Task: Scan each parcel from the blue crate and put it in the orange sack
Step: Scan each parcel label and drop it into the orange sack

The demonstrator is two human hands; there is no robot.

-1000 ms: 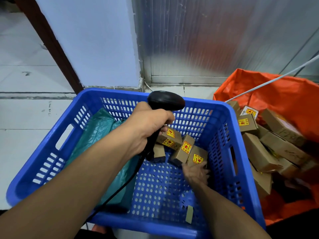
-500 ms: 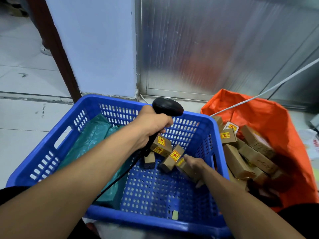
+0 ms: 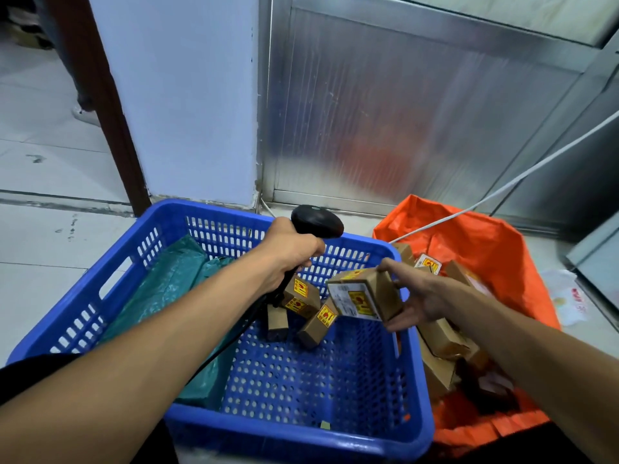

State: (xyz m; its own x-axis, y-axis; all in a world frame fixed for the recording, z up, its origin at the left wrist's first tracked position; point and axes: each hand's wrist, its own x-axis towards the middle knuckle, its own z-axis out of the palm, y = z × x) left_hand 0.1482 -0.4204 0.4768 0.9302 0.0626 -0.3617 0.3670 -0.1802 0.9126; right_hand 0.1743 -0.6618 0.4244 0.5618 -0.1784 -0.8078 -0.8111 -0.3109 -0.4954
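gripping a yellow-labelled parcel (image 3: pixel 363 296), right hand (image 3: pixel 423 296) faces left hand's (image 3: pixel 288 254) clutched scanner (image 3: pixel 316 222), writing unreadable.

Two bare forearms reached into view from the bottom edge, uncovered from elbow to wrist. No watch, ring or glove showed on the left hand (image 3: pixel 288 252) or the right hand (image 3: pixel 423 294). A strip of black sleeve (image 3: pixel 30 370) edged the left upper arm. Fingernails were short and unpainted.
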